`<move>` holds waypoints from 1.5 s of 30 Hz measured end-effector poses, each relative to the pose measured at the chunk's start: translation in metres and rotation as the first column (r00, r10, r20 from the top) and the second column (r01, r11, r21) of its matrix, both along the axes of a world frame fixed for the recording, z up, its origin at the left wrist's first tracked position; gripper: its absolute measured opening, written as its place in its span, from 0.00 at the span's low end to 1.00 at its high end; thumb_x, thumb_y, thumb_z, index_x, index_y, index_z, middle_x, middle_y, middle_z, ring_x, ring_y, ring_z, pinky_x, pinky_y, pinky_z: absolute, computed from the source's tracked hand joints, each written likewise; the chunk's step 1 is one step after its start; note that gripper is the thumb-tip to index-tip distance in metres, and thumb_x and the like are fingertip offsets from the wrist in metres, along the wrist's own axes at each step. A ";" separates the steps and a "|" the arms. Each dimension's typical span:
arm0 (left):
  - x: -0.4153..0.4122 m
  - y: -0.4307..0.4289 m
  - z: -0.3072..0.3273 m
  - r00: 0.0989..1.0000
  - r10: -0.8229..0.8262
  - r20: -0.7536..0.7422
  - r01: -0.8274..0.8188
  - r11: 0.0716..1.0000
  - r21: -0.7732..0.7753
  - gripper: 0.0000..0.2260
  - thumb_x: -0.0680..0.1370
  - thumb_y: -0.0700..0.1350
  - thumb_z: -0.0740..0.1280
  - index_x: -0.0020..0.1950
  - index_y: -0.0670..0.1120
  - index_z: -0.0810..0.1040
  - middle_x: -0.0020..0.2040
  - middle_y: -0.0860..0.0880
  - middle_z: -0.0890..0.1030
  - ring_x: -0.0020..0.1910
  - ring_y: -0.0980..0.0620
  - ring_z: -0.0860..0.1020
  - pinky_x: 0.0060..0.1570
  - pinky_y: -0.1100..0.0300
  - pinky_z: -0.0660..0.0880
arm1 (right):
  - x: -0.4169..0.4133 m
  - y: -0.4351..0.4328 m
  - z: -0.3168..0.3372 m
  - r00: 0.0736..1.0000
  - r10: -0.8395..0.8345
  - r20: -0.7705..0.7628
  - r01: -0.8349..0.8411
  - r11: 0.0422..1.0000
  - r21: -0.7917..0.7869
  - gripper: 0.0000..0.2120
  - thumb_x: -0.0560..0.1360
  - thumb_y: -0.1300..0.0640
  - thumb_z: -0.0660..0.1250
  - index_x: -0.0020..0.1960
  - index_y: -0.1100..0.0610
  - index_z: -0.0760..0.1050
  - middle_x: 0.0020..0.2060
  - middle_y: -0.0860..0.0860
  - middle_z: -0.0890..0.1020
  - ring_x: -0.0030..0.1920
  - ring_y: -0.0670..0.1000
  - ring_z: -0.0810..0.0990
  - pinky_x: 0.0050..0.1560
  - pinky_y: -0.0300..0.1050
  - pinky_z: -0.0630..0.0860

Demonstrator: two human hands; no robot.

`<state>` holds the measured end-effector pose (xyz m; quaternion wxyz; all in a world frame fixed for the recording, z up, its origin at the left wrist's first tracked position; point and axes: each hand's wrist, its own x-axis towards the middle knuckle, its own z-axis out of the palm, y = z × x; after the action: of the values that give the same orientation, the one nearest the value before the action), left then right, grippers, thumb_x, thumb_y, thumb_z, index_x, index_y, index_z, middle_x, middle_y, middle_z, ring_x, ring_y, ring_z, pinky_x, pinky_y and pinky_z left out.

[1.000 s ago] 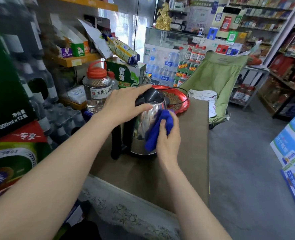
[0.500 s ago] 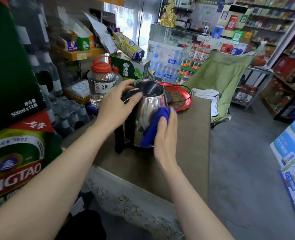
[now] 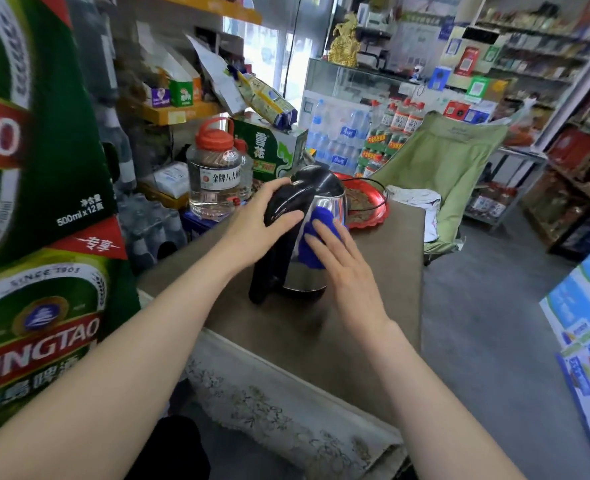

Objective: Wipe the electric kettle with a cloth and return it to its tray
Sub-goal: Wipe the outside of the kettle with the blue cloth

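A steel electric kettle (image 3: 328, 209) with a black lid and black handle stands upright on the brown table (image 3: 383, 271). My left hand (image 3: 255, 226) grips the top of the handle. My right hand (image 3: 345, 271) presses a blue cloth (image 3: 316, 233) flat against the kettle's shiny side, and the fingers cover much of the cloth. Just behind the kettle lies a red tray (image 3: 373, 216) with a black cord looping over it.
A clear jar with a red lid (image 3: 214, 171) stands left of the kettle beside a green carton (image 3: 269, 150). Green beer cases (image 3: 37, 216) wall the left side. A green folding chair (image 3: 445, 174) stands beyond the table, with open floor to the right.
The kettle has turned so its black handle faces me. My left hand went from the lid to the handle. My right hand with the cloth has slid across the kettle's side.
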<state>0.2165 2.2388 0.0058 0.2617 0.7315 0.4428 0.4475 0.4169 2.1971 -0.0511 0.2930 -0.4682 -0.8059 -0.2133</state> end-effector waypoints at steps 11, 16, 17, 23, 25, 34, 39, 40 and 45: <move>-0.013 -0.014 -0.037 0.993 0.045 -0.108 -0.052 0.997 -0.061 0.22 0.77 0.60 0.62 0.68 0.56 0.59 0.64 0.47 0.77 0.62 0.43 0.76 0.59 0.45 0.73 | 0.000 -0.003 -0.029 0.896 0.186 0.402 -0.184 0.982 -0.044 0.15 0.81 0.63 0.59 0.64 0.61 0.78 0.70 0.55 0.76 0.74 0.59 0.69 0.75 0.53 0.66; -0.015 -0.017 -0.034 0.996 0.014 -0.091 -0.023 0.995 -0.094 0.20 0.78 0.60 0.63 0.66 0.58 0.61 0.62 0.52 0.78 0.61 0.46 0.78 0.59 0.47 0.74 | -0.004 0.004 0.019 1.000 0.007 -0.030 -0.006 0.998 0.061 0.13 0.79 0.66 0.65 0.63 0.64 0.78 0.68 0.59 0.77 0.73 0.62 0.67 0.76 0.54 0.62; -0.016 -0.017 -0.034 0.997 0.012 -0.081 -0.020 0.995 -0.099 0.20 0.78 0.60 0.63 0.66 0.59 0.61 0.61 0.54 0.78 0.60 0.48 0.78 0.59 0.48 0.74 | -0.009 0.007 0.028 0.995 -0.021 -0.093 0.026 0.998 0.052 0.16 0.76 0.68 0.67 0.64 0.64 0.77 0.69 0.59 0.76 0.73 0.63 0.67 0.76 0.56 0.62; -0.020 -0.019 -0.031 0.998 -0.052 -0.027 0.047 0.989 -0.141 0.19 0.76 0.59 0.65 0.64 0.59 0.64 0.59 0.56 0.79 0.59 0.53 0.78 0.61 0.46 0.75 | -0.012 -0.011 0.012 0.993 0.097 -0.070 -0.099 0.995 -0.023 0.14 0.76 0.66 0.65 0.60 0.62 0.79 0.65 0.57 0.79 0.66 0.63 0.72 0.73 0.54 0.65; -0.016 -0.023 -0.028 0.997 -0.067 -0.039 0.061 0.989 -0.131 0.19 0.76 0.58 0.66 0.64 0.59 0.64 0.58 0.56 0.80 0.59 0.53 0.79 0.60 0.47 0.75 | -0.014 -0.020 0.025 0.958 0.080 -0.277 -0.070 0.997 0.045 0.15 0.75 0.68 0.70 0.61 0.62 0.79 0.65 0.56 0.80 0.65 0.57 0.73 0.70 0.53 0.68; -0.015 -0.030 -0.026 0.997 -0.055 -0.049 0.047 0.989 -0.142 0.20 0.75 0.56 0.67 0.64 0.58 0.65 0.58 0.55 0.81 0.59 0.51 0.79 0.60 0.48 0.75 | -0.029 0.002 0.056 0.867 0.055 -0.495 -0.044 0.998 0.033 0.17 0.78 0.65 0.66 0.66 0.58 0.77 0.68 0.52 0.78 0.68 0.55 0.74 0.71 0.57 0.67; -0.017 -0.029 -0.026 0.997 -0.071 -0.016 0.068 0.987 -0.146 0.22 0.73 0.60 0.66 0.65 0.58 0.66 0.56 0.53 0.82 0.55 0.52 0.81 0.57 0.46 0.77 | -0.048 -0.010 0.047 0.922 0.199 -0.333 -0.192 0.980 0.054 0.17 0.78 0.66 0.67 0.66 0.61 0.76 0.69 0.54 0.77 0.70 0.55 0.73 0.75 0.51 0.62; -0.018 -0.028 -0.026 0.998 -0.068 -0.017 0.065 0.988 -0.142 0.22 0.73 0.59 0.66 0.64 0.57 0.66 0.55 0.54 0.82 0.55 0.53 0.81 0.58 0.47 0.76 | -0.043 -0.004 0.050 0.926 0.180 -0.332 -0.170 0.984 0.059 0.18 0.78 0.66 0.66 0.67 0.60 0.76 0.69 0.54 0.77 0.69 0.56 0.73 0.75 0.52 0.63; -0.017 -0.031 -0.024 0.996 -0.069 -0.047 0.062 0.987 -0.152 0.21 0.76 0.57 0.66 0.65 0.59 0.65 0.59 0.56 0.80 0.59 0.53 0.79 0.60 0.47 0.75 | -0.034 0.015 0.052 0.886 -0.013 -0.463 0.038 0.998 0.046 0.18 0.79 0.64 0.64 0.68 0.57 0.75 0.69 0.52 0.76 0.69 0.57 0.73 0.75 0.45 0.61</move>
<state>0.1995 2.2076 -0.0186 0.3190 0.7353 0.4576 0.3849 0.3833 2.2125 0.0011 0.4860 -0.5080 -0.7007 -0.1213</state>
